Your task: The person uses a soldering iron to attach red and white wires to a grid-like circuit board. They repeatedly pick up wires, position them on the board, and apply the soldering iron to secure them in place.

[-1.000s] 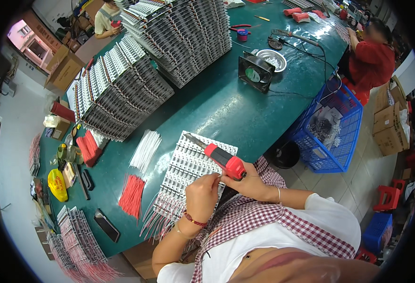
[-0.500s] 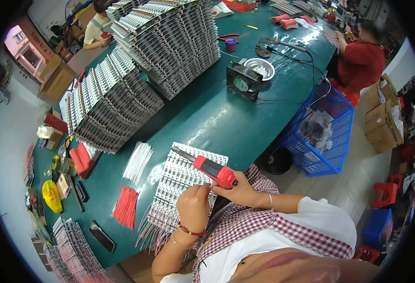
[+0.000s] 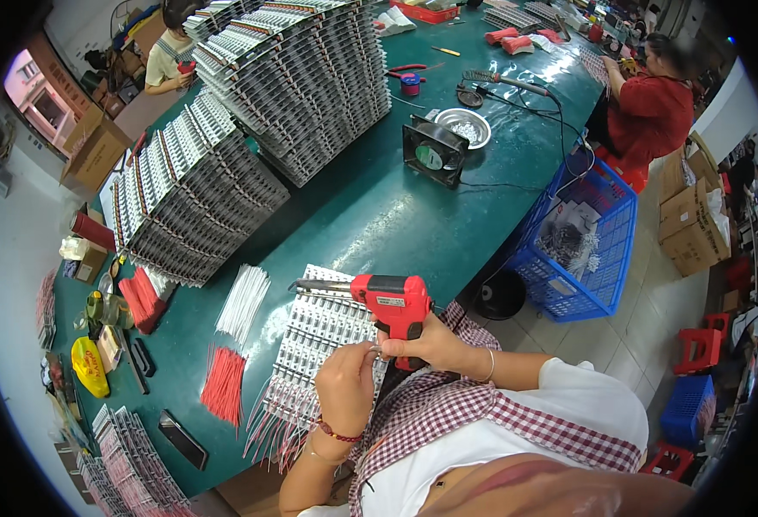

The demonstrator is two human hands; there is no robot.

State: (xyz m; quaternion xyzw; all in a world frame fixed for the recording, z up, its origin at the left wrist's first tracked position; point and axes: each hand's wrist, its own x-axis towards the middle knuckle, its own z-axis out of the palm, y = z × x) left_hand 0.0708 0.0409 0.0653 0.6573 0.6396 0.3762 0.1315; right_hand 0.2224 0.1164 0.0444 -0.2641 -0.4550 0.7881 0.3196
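Note:
A red and black soldering gun (image 3: 396,303) is gripped in my right hand (image 3: 431,342), its long metal tip pointing left over a panel of white-grey slotted pieces (image 3: 323,323). My left hand (image 3: 344,388) is closed in a pinch just below the gun, its fingertips meeting those of the right hand; what they hold is too small to make out. Pink and white wires (image 3: 280,418) hang off the near edge of the panel. Bundles of white wires (image 3: 243,302) and red wires (image 3: 223,385) lie left of it.
Tall stacks of panels (image 3: 301,82) rise at the far left. A small black fan (image 3: 433,152) and a metal bowl (image 3: 465,127) with white bits stand beyond the panel. A blue crate (image 3: 581,250) stands on the floor at right. Two people sit farther off; a phone (image 3: 183,439) lies near left.
My right hand has turned the soldering gun upright, so its side faces up and its tip has swung left and lower. The left hand stays pinched near it. The whole view has shifted slightly.

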